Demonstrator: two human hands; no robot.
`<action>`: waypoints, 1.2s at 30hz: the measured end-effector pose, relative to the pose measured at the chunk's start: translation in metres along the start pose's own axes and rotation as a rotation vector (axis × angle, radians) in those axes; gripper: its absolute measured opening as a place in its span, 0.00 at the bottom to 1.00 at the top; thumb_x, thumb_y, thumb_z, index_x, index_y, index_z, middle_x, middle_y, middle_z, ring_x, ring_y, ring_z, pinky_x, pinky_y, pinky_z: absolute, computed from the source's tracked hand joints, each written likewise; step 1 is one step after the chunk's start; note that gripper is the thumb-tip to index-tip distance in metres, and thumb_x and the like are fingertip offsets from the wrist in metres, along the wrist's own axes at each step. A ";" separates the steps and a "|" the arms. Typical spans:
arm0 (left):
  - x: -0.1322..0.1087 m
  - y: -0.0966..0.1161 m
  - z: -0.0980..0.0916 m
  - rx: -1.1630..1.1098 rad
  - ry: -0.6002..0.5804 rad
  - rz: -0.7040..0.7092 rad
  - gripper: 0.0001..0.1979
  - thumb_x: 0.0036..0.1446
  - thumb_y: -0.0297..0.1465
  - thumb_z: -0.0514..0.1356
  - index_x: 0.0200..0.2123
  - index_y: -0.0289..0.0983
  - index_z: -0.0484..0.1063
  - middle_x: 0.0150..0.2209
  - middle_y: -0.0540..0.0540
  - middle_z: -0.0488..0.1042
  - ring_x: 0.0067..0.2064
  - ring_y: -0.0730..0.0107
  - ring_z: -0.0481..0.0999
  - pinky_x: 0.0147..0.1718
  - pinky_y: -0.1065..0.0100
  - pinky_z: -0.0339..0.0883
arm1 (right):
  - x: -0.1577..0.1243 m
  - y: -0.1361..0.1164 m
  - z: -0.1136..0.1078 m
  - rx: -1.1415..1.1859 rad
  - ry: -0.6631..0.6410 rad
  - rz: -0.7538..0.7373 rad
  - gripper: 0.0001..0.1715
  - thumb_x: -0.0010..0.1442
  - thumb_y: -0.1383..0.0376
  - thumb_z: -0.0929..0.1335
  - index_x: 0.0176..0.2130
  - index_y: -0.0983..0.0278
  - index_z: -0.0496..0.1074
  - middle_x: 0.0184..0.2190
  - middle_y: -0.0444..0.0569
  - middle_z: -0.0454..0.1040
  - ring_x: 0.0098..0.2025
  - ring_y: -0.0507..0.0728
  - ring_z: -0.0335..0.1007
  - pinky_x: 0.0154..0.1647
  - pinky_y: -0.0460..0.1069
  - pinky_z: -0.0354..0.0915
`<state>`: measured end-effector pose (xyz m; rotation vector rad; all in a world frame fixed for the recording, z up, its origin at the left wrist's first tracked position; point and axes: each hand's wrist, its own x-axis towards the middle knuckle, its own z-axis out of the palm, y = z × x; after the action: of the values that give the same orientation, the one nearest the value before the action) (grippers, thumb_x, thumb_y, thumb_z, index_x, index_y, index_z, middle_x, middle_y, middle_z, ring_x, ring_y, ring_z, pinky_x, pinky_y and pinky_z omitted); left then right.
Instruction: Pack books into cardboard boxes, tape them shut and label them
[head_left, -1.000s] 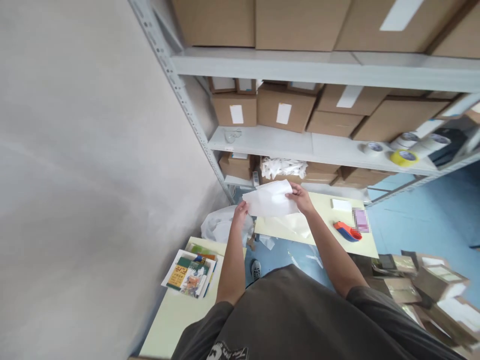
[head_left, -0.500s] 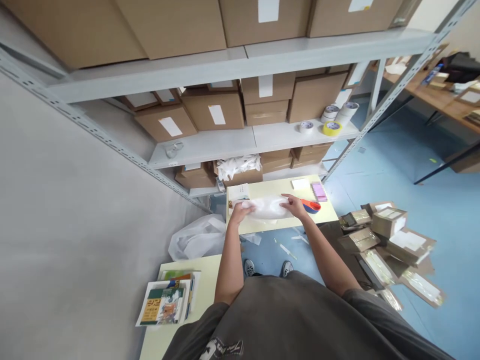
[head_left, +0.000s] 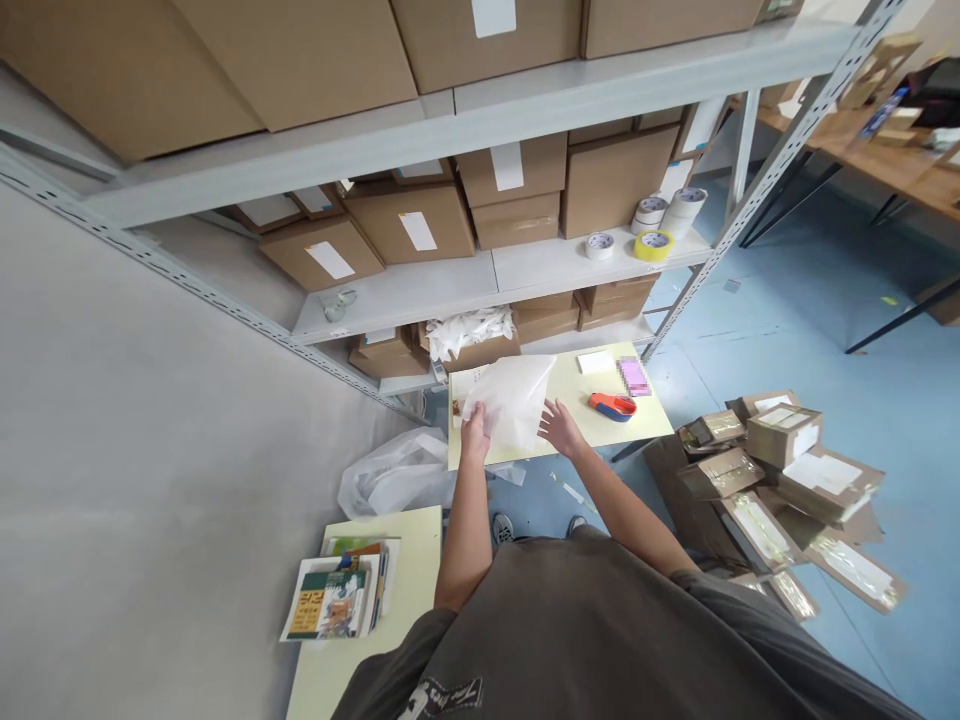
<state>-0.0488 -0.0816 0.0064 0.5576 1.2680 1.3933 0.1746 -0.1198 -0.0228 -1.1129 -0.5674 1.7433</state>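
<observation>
My left hand (head_left: 475, 432) is closed on the lower left corner of a white translucent plastic bag (head_left: 512, 398), which it holds up over the near edge of a pale yellow table (head_left: 637, 428). My right hand (head_left: 559, 427) hovers just right of the bag with its fingers spread, and it holds nothing. An orange and blue tape dispenser (head_left: 613, 405) lies on the table to the right of that hand. A white pad (head_left: 597, 362) and a pink item (head_left: 635, 376) lie further back on the table.
A grey metal shelf rack (head_left: 465, 110) full of cardboard boxes stands behind the table, with tape rolls (head_left: 649, 243) on its middle shelf. Flat cardboard packages (head_left: 780, 470) are piled on the blue floor at right. Books (head_left: 336, 600) lie on a second table at lower left. A crumpled plastic bag (head_left: 394, 470) sits on the floor.
The bag was pressed down on the table with both hands; now my left hand has lifted it upright and my right hand has let go. The view has shifted slightly.
</observation>
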 end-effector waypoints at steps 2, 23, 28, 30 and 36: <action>0.002 -0.007 -0.011 0.033 0.025 -0.024 0.28 0.59 0.48 0.72 0.56 0.38 0.78 0.56 0.36 0.83 0.59 0.51 0.82 0.57 0.53 0.79 | 0.011 0.006 0.017 0.044 -0.025 0.021 0.41 0.61 0.29 0.64 0.56 0.54 0.75 0.49 0.54 0.83 0.50 0.65 0.82 0.47 0.58 0.75; 0.052 0.037 -0.091 0.189 -0.639 -0.257 0.36 0.43 0.43 0.80 0.56 0.38 0.82 0.51 0.34 0.84 0.51 0.52 0.85 0.50 0.57 0.78 | 0.009 -0.009 0.034 -0.046 0.194 -0.330 0.26 0.43 0.63 0.79 0.41 0.55 0.71 0.35 0.43 0.81 0.35 0.58 0.76 0.39 0.52 0.72; 0.046 -0.001 -0.082 0.253 -0.611 -0.247 0.24 0.43 0.42 0.79 0.41 0.35 0.84 0.41 0.38 0.85 0.45 0.56 0.84 0.48 0.59 0.77 | -0.008 0.019 0.039 -0.176 0.301 -0.283 0.39 0.40 0.64 0.80 0.52 0.56 0.74 0.35 0.43 0.82 0.37 0.60 0.78 0.42 0.53 0.73; 0.046 -0.016 -0.080 0.269 -0.519 -0.207 0.20 0.44 0.41 0.78 0.36 0.35 0.83 0.36 0.42 0.84 0.40 0.60 0.83 0.46 0.59 0.76 | -0.015 0.037 0.036 -0.158 0.385 -0.256 0.34 0.40 0.62 0.80 0.49 0.57 0.77 0.34 0.44 0.83 0.37 0.60 0.78 0.41 0.53 0.72; 0.057 -0.028 -0.081 0.309 -0.485 -0.264 0.26 0.50 0.43 0.75 0.49 0.36 0.83 0.41 0.42 0.84 0.40 0.66 0.81 0.42 0.65 0.76 | -0.033 0.054 0.008 -0.244 0.569 -0.223 0.23 0.44 0.52 0.79 0.39 0.61 0.84 0.36 0.49 0.85 0.42 0.65 0.81 0.45 0.57 0.74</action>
<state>-0.1233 -0.0654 -0.0623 0.8469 1.1114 0.7825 0.1459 -0.1716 -0.0464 -1.5742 -0.5268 1.1125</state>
